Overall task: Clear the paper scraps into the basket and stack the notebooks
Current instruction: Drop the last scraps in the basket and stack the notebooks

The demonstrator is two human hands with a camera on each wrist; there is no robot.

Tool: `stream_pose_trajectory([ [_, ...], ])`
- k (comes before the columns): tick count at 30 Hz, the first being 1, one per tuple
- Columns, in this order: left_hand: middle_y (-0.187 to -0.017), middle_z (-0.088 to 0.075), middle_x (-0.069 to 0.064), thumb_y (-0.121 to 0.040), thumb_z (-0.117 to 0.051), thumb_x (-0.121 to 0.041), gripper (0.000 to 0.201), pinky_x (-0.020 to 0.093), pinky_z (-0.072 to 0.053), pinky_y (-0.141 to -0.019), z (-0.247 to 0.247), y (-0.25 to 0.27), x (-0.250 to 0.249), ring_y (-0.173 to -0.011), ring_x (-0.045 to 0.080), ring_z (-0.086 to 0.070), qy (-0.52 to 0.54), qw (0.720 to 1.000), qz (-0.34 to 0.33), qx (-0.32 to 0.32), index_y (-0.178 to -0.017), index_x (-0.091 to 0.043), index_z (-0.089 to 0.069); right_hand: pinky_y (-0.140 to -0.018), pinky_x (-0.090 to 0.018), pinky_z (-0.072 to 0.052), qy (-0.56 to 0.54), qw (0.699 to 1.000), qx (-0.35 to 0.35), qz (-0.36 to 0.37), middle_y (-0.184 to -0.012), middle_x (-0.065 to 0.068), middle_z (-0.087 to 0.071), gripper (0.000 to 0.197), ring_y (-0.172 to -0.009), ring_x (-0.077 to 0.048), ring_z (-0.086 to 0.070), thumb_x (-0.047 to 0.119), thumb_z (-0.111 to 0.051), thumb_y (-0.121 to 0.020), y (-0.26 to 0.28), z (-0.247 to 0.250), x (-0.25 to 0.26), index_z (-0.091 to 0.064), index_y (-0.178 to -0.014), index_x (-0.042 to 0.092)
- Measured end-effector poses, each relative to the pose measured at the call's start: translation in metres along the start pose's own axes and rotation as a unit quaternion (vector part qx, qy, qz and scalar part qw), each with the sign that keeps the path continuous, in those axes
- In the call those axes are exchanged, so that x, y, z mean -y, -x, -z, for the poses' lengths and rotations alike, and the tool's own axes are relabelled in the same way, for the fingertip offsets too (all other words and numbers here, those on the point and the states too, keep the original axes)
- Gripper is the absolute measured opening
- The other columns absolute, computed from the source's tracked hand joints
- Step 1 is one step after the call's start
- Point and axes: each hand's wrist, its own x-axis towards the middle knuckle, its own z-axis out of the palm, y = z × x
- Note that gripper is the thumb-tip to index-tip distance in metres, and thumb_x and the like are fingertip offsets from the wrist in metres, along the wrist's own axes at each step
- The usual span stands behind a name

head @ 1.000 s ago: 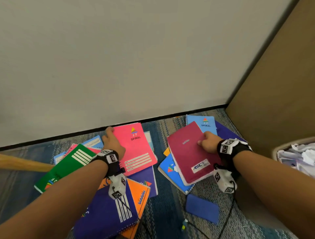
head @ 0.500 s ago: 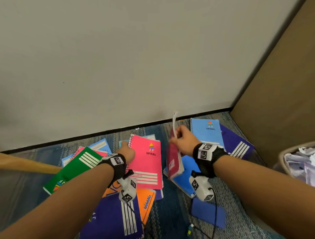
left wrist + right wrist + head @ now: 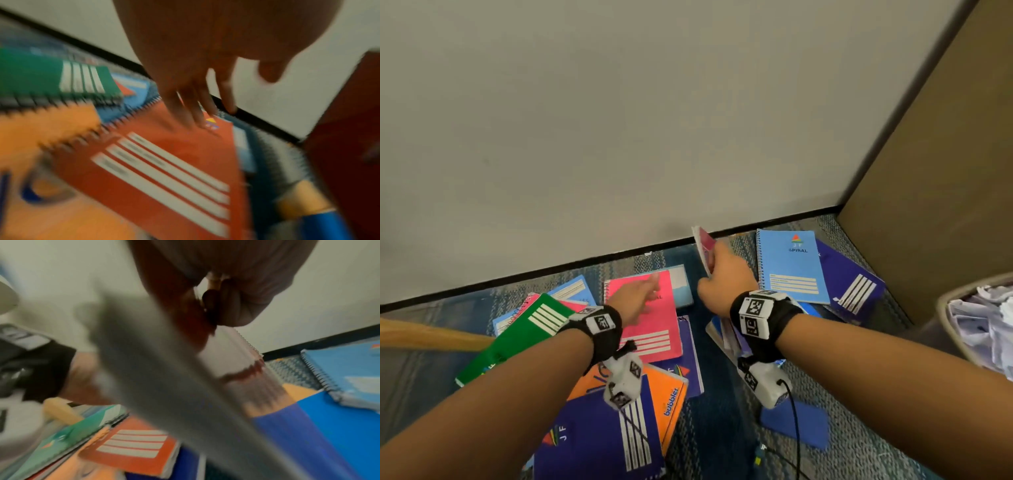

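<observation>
Lifted since 0.5 s ago, the maroon notebook (image 3: 704, 249) now stands on edge above the carpet, gripped by the right hand (image 3: 724, 281). Left hand (image 3: 635, 298) rests flat-fingered, released, on the pink spiral notebook (image 3: 654, 329) beside it.

1. Maroon notebook (image 3: 705, 248): lifted off the carpet, standing on edge, white page edges showing; blurred in the wrist views.
2. Pink spiral notebook (image 3: 654, 329): flat, atop a purple one.
3. Green notebook (image 3: 517, 337): flat, left of the pink.
4. Light blue spiral notebook (image 3: 791, 270): flat by the wall, overlapping a purple one.
5. Basket (image 3: 948, 322): at right, holding crumpled paper scraps (image 3: 986, 322).
</observation>
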Motion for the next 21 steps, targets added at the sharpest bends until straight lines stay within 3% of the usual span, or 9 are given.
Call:
stream_pose_trajectory([
  [2, -0.098, -0.067, 0.003, -0.083, -0.041, -0.076, 0.062, 0.035, -0.05, -0.073, -0.024, 0.003, -0.018, -0.088, 0.026, -0.064, 0.208, 0.968, 0.041, 0.134, -0.104, -0.021, -0.061, -0.072, -0.032, -0.046, -0.035, 0.994, 0.093, 0.033, -0.089, -0.002, -0.061, 0.024, -0.08, -0.024, -0.058, 0.019, -0.064, -0.079, 0.002, -0.016, 0.002, -0.047, -0.095, 0.021],
  [5, -0.074, -0.062, 0.01, -0.093, -0.055, -0.043, 0.035, 0.04, -0.049, -0.063, -0.038, -0.007, -0.026, -0.059, 0.022, -0.056, 0.182, 0.98, -0.009, 0.08, -0.08, -0.011, -0.064, -0.079, -0.035, -0.051, -0.1, 0.965, 0.241, 0.016, -0.092, -0.002, -0.064, 0.018, -0.082, -0.018, -0.059, 0.021, -0.067, -0.084, -0.003, -0.03, -0.008, -0.058, -0.099, 0.019],
  [7, -0.088, -0.068, 0.01, -0.088, -0.055, -0.01, 0.013, 0.048, -0.052, -0.08, -0.034, -0.011, -0.016, -0.075, 0.024, -0.063, 0.065, 0.995, -0.081, -0.003, -0.093, -0.01, -0.067, -0.088, -0.039, -0.051, -0.108, 0.974, 0.196, -0.016, -0.095, -0.001, -0.063, 0.02, -0.088, -0.019, -0.061, 0.024, -0.068, -0.082, -0.009, -0.037, -0.024, -0.058, -0.098, 0.017],
  [8, -0.095, -0.07, 0.008, -0.086, -0.052, -0.003, 0.022, 0.043, -0.054, -0.084, -0.03, -0.011, -0.011, -0.084, 0.023, -0.066, 0.043, 0.994, -0.104, -0.011, -0.1, -0.012, -0.067, -0.092, -0.04, -0.049, -0.077, 0.986, 0.146, -0.037, -0.103, -0.002, -0.062, 0.032, -0.097, -0.021, -0.061, 0.031, -0.07, -0.08, -0.013, -0.038, -0.035, -0.057, -0.105, 0.016],
  [11, -0.111, -0.068, 0.016, -0.093, -0.051, 0.0, 0.028, 0.044, -0.056, -0.086, -0.018, 0.005, -0.001, -0.098, 0.028, -0.067, 0.183, 0.977, -0.096, 0.053, -0.119, -0.007, -0.059, -0.108, -0.044, -0.039, -0.087, 0.983, 0.079, -0.14, -0.136, -0.01, -0.042, 0.095, -0.126, -0.029, -0.045, 0.048, -0.08, -0.068, -0.021, -0.037, -0.064, -0.033, -0.142, 0.011],
  [13, -0.115, -0.066, 0.017, -0.097, -0.051, -0.011, 0.03, 0.052, -0.052, -0.088, -0.007, 0.019, 0.005, -0.099, 0.034, -0.064, 0.246, 0.964, -0.074, 0.063, -0.126, -0.009, -0.055, -0.101, -0.049, -0.046, -0.232, 0.94, 0.149, -0.2, -0.132, -0.006, -0.049, 0.1, -0.117, -0.029, -0.055, 0.042, -0.084, -0.066, -0.02, -0.035, -0.07, -0.031, -0.144, 0.01],
  [16, -0.101, -0.07, 0.006, -0.098, -0.051, -0.038, 0.03, 0.035, -0.056, -0.077, 0.015, 0.033, 0.008, -0.087, 0.022, -0.066, 0.114, 0.992, -0.035, 0.039, -0.11, -0.013, -0.063, -0.058, -0.03, -0.054, -0.259, 0.914, 0.253, -0.183, -0.092, -0.016, -0.067, 0.015, -0.071, -0.024, -0.064, 0.003, -0.06, -0.088, -0.012, -0.026, -0.061, -0.06, -0.103, 0.002],
  [19, -0.081, -0.063, 0.005, -0.096, -0.052, -0.019, 0.013, 0.024, -0.05, -0.053, 0.041, 0.039, 0.031, -0.066, 0.018, -0.06, -0.155, 0.986, 0.055, -0.039, -0.089, -0.012, -0.06, -0.056, -0.025, -0.053, -0.133, 0.951, 0.22, -0.17, -0.088, -0.016, -0.067, 0.01, -0.073, -0.026, -0.062, 0.009, -0.058, -0.08, -0.016, -0.033, -0.077, -0.059, -0.09, 0.009],
  [21, -0.086, -0.065, 0.011, -0.091, -0.052, -0.018, 0.015, 0.028, -0.047, -0.059, 0.061, 0.046, 0.059, -0.074, 0.024, -0.062, -0.384, 0.916, 0.108, -0.035, -0.086, -0.009, -0.063, -0.078, -0.036, -0.057, -0.045, 0.961, 0.218, -0.165, -0.105, -0.017, -0.068, 0.031, -0.086, -0.027, -0.064, 0.025, -0.059, -0.074, -0.027, -0.05, -0.111, -0.061, -0.102, 0.011],
])
